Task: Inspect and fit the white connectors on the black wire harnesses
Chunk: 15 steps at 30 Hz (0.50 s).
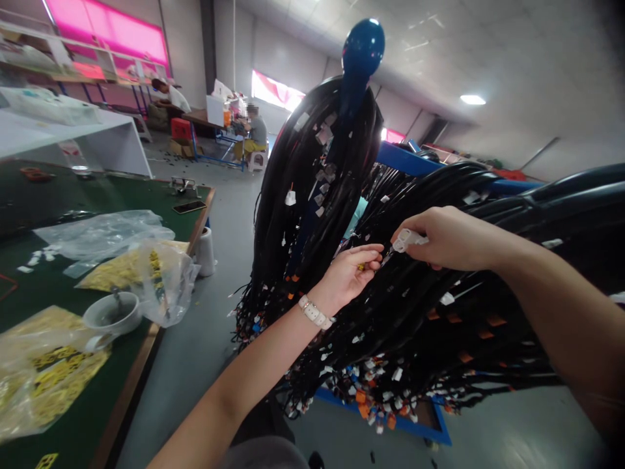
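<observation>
Thick bundles of black cables (288, 169) hang from a blue rack (410, 159), with many small white, orange and blue connectors at their lower ends. My left hand (349, 277), with a pale watch band at the wrist, is pinched on a small yellow piece (362, 266) in front of the bundles. To its right, my right hand (439, 238) is closed on a white connector (406, 241) that points toward the left fingertips. The two hands are close together but apart. Thin wires seem to run between them, too small to make out clearly.
On the left, a green table (122, 365) holds plastic bags of yellow parts (63, 378), a white cup (113, 314) and a phone (189, 206). A white roll (206, 251) stands beside its edge. Two people (256, 130) sit at far tables.
</observation>
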Available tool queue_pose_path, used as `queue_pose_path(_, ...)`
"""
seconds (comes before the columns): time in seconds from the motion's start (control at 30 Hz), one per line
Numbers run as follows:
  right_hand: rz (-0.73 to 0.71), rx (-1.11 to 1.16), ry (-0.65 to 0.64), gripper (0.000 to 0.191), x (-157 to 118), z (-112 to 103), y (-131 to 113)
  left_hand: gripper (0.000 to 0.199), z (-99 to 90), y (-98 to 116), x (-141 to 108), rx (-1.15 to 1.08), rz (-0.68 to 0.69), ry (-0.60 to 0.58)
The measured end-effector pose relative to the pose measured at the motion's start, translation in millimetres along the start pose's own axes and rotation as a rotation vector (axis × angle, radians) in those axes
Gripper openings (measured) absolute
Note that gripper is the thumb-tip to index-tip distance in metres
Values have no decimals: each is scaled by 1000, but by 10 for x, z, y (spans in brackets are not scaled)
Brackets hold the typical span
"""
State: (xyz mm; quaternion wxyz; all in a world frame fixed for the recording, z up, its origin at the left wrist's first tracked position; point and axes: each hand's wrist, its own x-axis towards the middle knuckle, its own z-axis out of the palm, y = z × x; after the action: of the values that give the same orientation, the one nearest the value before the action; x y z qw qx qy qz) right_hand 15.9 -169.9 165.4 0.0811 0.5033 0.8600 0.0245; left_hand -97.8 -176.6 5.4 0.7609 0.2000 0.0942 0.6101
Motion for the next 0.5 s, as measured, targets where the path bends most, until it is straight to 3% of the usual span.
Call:
queue_pose_path(0.23,38,4,-4,18,8,-8,-62,5,35,4,21,58,45,-25)
queue_pose_path(0.5,25,34,-52,15,60,-9,-1,18,35,24,46,180,49,-22)
